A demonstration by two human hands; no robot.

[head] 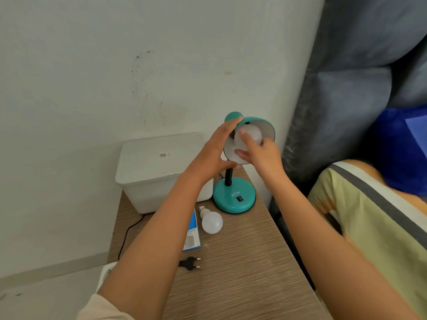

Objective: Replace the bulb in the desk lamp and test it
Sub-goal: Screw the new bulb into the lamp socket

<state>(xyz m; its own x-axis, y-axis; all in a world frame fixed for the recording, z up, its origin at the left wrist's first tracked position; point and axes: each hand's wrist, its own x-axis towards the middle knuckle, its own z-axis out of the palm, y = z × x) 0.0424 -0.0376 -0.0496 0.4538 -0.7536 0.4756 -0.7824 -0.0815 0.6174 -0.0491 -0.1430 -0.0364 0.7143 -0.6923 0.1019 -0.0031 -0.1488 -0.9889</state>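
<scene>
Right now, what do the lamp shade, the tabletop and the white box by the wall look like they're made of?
Lamp shade: likely painted metal, glossy teal outside, white inside.
Tabletop: wood-grain laminate by its even streaks, matte, though it could be veneer.
White box: probably plastic, smooth, slightly translucent, with rounded corners.
</scene>
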